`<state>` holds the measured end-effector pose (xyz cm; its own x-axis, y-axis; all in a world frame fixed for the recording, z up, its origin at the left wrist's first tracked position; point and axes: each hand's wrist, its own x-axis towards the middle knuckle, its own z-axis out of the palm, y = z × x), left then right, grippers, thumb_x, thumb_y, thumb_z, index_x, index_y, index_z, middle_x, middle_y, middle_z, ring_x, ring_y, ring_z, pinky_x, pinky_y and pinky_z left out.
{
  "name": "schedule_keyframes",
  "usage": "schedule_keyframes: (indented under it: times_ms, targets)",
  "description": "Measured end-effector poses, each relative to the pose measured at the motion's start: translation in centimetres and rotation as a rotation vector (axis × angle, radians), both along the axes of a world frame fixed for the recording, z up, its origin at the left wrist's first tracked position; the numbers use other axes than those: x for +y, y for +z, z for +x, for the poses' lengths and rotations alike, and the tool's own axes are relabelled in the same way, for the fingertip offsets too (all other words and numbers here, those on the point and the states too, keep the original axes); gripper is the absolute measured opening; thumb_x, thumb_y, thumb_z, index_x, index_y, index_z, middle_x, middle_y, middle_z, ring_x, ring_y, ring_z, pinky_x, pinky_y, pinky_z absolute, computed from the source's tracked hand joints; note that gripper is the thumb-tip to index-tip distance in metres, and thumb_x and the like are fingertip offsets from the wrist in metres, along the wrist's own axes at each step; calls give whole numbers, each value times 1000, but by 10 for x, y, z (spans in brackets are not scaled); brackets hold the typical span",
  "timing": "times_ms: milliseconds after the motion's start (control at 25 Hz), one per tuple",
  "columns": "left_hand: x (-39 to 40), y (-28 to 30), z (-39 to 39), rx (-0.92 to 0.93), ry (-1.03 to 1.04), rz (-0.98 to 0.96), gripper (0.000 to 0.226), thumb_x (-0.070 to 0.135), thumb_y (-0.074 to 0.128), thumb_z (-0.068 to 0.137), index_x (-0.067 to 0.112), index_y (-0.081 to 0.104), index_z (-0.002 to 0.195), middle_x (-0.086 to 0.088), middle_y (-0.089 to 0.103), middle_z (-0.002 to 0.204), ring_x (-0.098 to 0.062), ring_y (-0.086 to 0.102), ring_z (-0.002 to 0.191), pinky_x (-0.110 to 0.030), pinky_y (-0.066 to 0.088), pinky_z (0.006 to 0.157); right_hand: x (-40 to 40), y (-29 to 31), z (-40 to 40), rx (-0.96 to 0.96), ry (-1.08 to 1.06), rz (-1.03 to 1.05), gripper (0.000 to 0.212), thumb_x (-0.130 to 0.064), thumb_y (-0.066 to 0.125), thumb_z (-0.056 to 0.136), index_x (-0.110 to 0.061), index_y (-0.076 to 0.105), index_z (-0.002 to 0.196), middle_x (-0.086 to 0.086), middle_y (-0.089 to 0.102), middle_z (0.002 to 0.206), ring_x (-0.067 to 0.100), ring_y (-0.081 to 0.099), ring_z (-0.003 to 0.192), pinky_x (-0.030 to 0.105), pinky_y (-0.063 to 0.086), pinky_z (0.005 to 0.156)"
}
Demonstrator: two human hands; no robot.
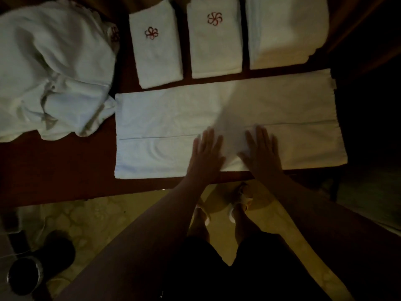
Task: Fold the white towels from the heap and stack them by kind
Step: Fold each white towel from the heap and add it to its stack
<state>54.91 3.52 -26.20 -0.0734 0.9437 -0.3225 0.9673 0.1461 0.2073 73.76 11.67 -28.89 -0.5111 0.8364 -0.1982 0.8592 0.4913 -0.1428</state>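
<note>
A long white towel point(165, 118) lies folded lengthwise across the dark red table point(65, 170), its folded edge running left to right. My left hand point(206, 153) and my right hand point(261, 151) press flat on its near middle, fingers straight, side by side. A heap of unfolded white towels point(52, 70) sits at the far left. Behind the long towel stand three folded stacks: one with a red flower emblem point(156, 46), a second with the same emblem point(216, 40), and a plain larger stack point(286, 31).
The table's near edge runs just below my hands. Under it is a pale patterned floor point(97, 222) with my feet in light sandals point(238, 205). A dark round container point(23, 276) and a dark object point(58, 250) stand on the floor at lower left.
</note>
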Motion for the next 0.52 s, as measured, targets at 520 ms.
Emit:
schedule_keyframes:
  times_ms: [520]
  targets:
    - [-14,-20,-22,115,71,-100,98,83,21,79,25,-5,153,-12,-14,160,-29,-17,146,-58,-3,115,32,4,52,-76,235,-107,84,-75,13,87,-22,22,152,16,17,158,33,14,146,53,15,114]
